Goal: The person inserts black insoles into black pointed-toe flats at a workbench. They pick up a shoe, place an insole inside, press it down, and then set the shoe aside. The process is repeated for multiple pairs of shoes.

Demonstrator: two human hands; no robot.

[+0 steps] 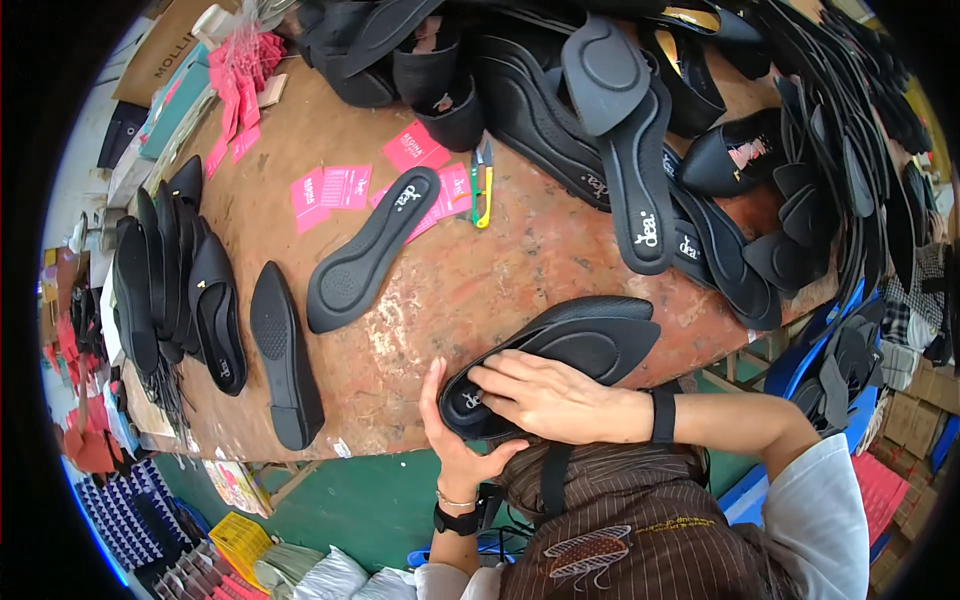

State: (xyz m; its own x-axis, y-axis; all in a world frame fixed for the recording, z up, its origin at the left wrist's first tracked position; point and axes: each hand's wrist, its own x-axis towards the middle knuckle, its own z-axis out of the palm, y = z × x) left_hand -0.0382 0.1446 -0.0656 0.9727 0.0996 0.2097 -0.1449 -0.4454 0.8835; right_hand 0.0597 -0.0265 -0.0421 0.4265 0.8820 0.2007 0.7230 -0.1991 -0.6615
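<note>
At the table's near edge lies a black pointed shoe [590, 308] with a black insole [585, 358] inside its heel part. The insole's wide front lies out over the shoe's toe. My left hand [462, 448] is closed round the heel, fingers along its outer side and thumb on the near side. My right hand [560, 398] rests on the insole with its fingers stretched flat toward the heel. A loose insole [370, 250] lies left of centre. Beside it is a single black shoe [283, 350], sole toward me.
Several black shoes [215, 330] stand in a row at the left. Insoles [635, 180] and shoes [735, 150] pile up at the far right. Pink tags [335, 190] lie near yellow-green thread snips [484, 190]. The brown table [480, 270] has a curved-looking near edge above a green floor [340, 520].
</note>
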